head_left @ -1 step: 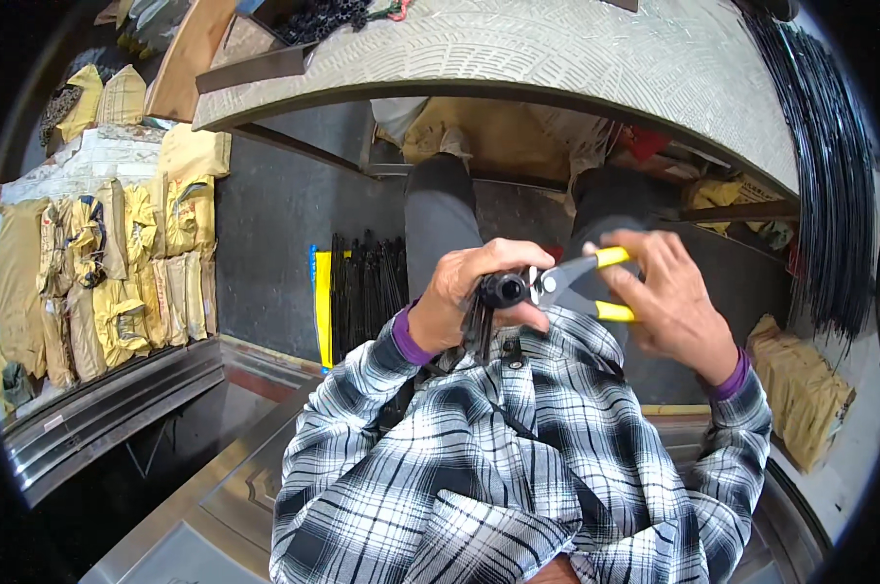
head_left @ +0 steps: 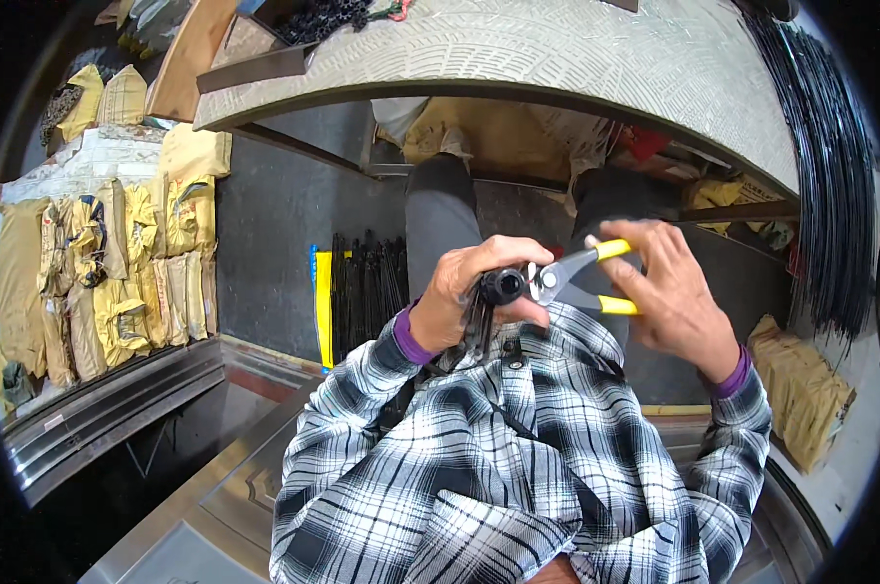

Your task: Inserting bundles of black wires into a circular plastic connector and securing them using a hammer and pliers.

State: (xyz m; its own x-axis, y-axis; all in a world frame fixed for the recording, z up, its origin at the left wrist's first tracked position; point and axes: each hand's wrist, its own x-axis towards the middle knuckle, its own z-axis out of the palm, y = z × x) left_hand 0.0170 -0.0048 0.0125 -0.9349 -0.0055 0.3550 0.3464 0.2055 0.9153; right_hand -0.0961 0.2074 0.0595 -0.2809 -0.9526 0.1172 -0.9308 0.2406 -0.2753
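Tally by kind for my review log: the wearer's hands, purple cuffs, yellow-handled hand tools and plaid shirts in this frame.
Hands: 2 (left hand, right hand)
Purple cuffs: 2 (left cuff, right cuff)
Yellow-handled tool: 1
Plaid shirt: 1
Total: 6

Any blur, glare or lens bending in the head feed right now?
Head view: the right hand looks slightly soft at the fingertips, possibly motion blur, while the pliers read clearly; head view: black strands at right catch bright glints; head view: the table edge bows, likely fisheye distortion, and the corners go black.
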